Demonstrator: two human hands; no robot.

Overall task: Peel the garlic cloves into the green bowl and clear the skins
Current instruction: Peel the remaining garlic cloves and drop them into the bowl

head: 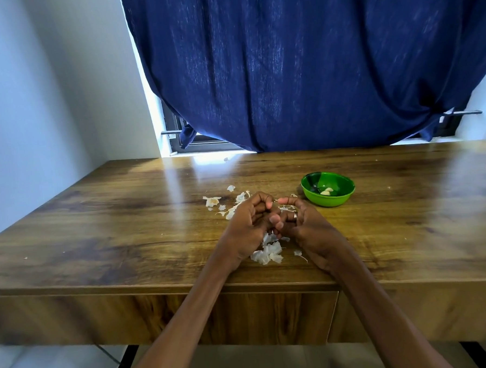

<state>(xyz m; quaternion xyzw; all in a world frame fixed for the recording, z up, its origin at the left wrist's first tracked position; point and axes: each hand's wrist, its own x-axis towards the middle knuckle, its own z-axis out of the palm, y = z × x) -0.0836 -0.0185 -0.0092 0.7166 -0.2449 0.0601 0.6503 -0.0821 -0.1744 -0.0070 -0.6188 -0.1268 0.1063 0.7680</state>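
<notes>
Hands: I see my left hand [248, 221] and right hand [296, 223] curled together mid-table; whether they pinch a clove, I cannot tell.
Bowl: green bowl [328, 189], far right, holding peeled cloves [326, 191].
Skins [268, 253]: papery, light, easily scattered; I'd sweep them together.
</notes>
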